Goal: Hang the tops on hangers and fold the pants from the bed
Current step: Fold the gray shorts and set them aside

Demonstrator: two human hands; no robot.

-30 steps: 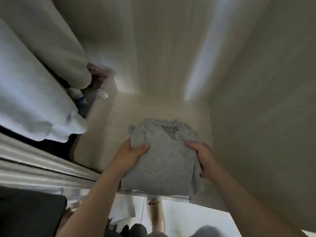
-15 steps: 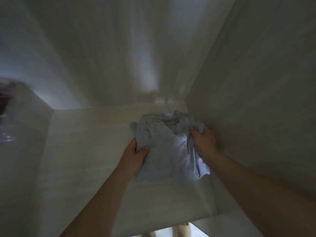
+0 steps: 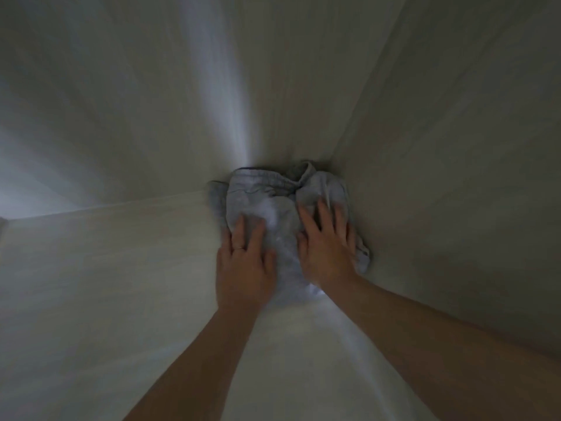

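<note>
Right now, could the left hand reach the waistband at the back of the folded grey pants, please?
Probably yes: the left hand lies flat on the folded grey pants, its fingers short of the waistband, with only bare cloth between. The right hand presses alongside, out of the way.

Single view here, worn on the head, wide-angle, facing forward and down into the far right corner of a pale shelf (image 3: 121, 284). It sits close: the left hand (image 3: 246, 262) and right hand (image 3: 328, 247) reach in from the bottom edge and land just right of centre, flat on the folded grey pants (image 3: 267, 192). The picture is dim, with soft blur.
</note>
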